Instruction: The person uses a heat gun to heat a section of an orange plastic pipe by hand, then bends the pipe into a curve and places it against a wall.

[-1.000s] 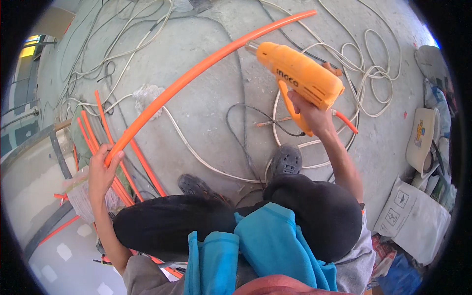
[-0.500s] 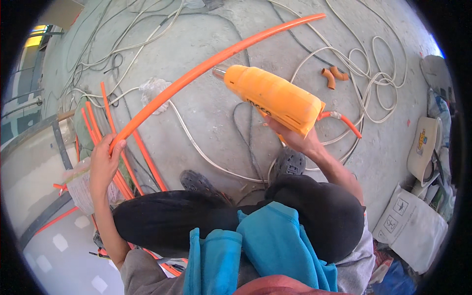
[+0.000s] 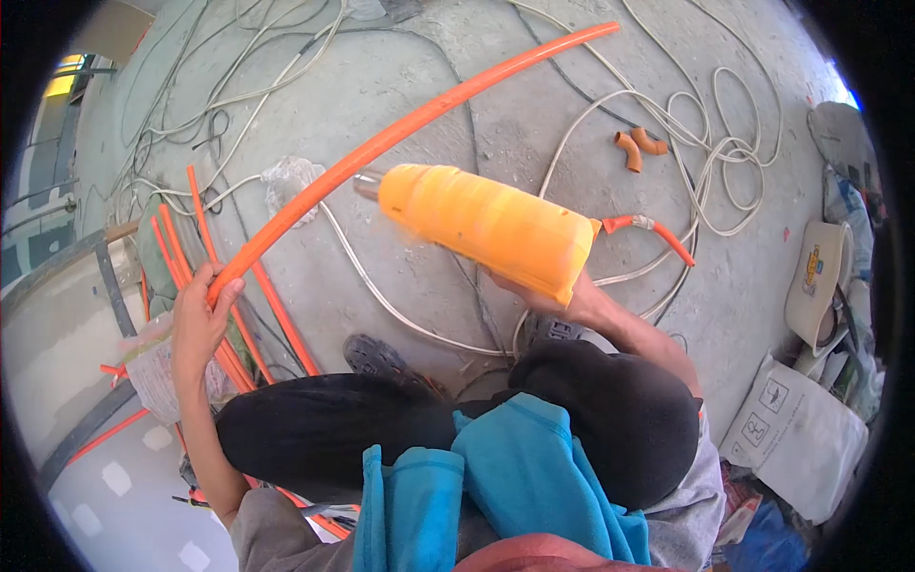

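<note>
Heat gun (image 3: pixel 486 229) shifts down-left; right hand (image 3: pixel 584 303) grips it, left hand (image 3: pixel 199 313) pinches tube (image 3: pixel 381 143) near end: likely light, springy; hold there.

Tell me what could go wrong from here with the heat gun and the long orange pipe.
The heat gun has its metal nozzle close to the orange pipe; if hot, it might over-soften or scorch one spot.
The bare left hand grips the pipe's lower end and could get burned if the nozzle strays there.
The white cable running near the clog might snag a foot.
</note>
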The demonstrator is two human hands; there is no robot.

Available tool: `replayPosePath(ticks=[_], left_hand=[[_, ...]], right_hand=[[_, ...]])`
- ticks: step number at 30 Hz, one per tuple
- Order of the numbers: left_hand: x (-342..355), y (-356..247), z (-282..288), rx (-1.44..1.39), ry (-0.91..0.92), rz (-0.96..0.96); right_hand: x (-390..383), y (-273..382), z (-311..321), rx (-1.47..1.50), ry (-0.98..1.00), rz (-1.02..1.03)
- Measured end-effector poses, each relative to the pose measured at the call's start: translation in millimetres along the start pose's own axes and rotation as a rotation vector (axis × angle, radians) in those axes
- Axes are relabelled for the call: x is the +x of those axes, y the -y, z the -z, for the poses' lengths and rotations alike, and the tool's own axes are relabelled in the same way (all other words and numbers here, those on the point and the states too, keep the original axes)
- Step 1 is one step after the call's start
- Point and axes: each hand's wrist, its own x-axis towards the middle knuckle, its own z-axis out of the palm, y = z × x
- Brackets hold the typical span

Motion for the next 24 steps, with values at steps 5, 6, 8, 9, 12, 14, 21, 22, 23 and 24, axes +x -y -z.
replayPosePath(ticks=[5, 6, 8, 9, 12, 14, 21, 22, 23, 24], left_hand=[[1, 7, -4, -0.044, -0.012, -0.024], [2, 7, -5, -0.053, -0.016, -0.028], [2, 6, -4, -0.026, -0.008, -0.038], [2, 6, -4, -0.032, -0.013, -0.037], [3, 5, -4, -0.035, -0.009, -0.037], [4, 4, -4, -0.029, 0.000, -0.024], [10, 5, -3, -0.020, -0.004, -0.047], [11, 5, -3, -0.036, 0.012, -0.025], [10, 6, -3, -0.053, 0.028, 0.000], [10, 9, -5, -0.050, 0.026, 0.011]], right_hand=[[11, 8, 10, -0.045, -0.096, -0.077], [9, 3, 10, -0.030, -0.129, -0.118], [9, 2, 14, -0.019, -0.159, -0.155], [8, 3, 17, 0.078, -0.187, -0.255], [10, 2, 22, 0.184, -0.264, -0.408], [10, -3, 26, 0.196, -0.314, -0.461], [10, -39, 55, 0.166, -0.384, -0.638], [11, -48, 61, 0.194, -0.411, -0.652], [13, -53, 62, 0.222, -0.434, -0.667], [20, -48, 63, 0.241, -0.475, -0.599]])
